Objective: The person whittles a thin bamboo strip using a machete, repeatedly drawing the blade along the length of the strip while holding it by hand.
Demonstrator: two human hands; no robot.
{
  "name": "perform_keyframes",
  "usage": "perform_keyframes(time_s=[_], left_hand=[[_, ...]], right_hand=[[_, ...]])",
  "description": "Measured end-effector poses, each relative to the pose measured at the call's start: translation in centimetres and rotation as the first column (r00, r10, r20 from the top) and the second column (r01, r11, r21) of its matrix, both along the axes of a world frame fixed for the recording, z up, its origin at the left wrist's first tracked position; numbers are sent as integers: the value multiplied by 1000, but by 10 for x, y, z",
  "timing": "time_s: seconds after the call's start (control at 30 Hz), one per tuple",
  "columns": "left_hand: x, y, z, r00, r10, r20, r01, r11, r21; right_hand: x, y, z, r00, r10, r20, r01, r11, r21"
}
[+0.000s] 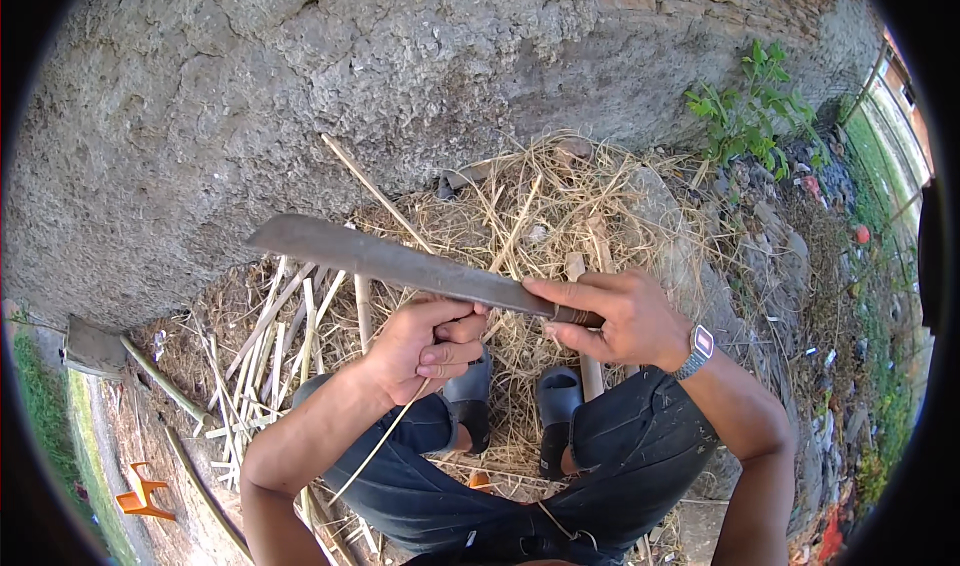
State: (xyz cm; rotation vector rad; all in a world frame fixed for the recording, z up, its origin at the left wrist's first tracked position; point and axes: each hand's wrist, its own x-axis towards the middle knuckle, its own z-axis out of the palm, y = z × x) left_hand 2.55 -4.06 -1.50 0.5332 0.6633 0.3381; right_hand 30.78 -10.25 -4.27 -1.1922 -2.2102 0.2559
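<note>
My right hand grips the short dark handle of a machete, its forefinger stretched along the blade's base. The long, worn blade points to the upper left, crossing just beyond my left hand. That hand is closed on a thin bamboo strip, whose pale tail slants down to the left over my thigh. Whether the blade touches the strip is hidden behind the fingers.
Split bamboo strips lie in a pile at the left, near a hoe. Shavings cover the ground before my feet. A rough wall rises ahead. A green plant grows at the right; an orange chair is lower left.
</note>
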Motion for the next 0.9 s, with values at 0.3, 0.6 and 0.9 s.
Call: perform_keyframes(time_s=[0.3, 0.6, 0.9], left_hand=[[15, 3, 10, 997, 35, 69, -36, 999, 13], [-2, -4, 4, 984, 120, 134, -156, 939, 305], [25, 43, 3, 807, 452, 379, -425, 1, 905]], right_hand=[[24, 28, -9, 956, -291, -45, 294, 927, 231], [64, 24, -8, 385, -567, -728, 373, 818, -439], [8, 15, 5, 510, -368, -777, 83, 921, -382]])
